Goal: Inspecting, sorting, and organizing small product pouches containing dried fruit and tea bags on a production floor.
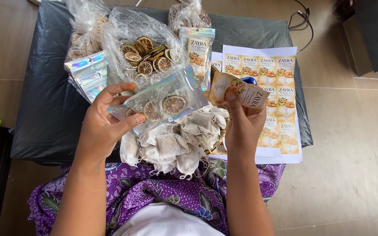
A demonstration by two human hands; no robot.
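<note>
My left hand (103,124): closed on one clear pouch (165,101) with a shiny iridescent edge, thumb on the lower rim, fingers behind; three dried citrus slices (173,105) show inside it. My right hand (241,124): pinched on one peeled label sticker (239,92), which curls just right of the pouch. Below both: one bag of paper tea sachets (176,142), too many to count. Behind: one open bag of dried citrus slices (147,54), one stack of empty iridescent pouches (87,72), one finished labelled pouch (197,50) standing upright. Right: label sheet (281,87), four across the top row, on the dark-covered table (44,109).
</note>
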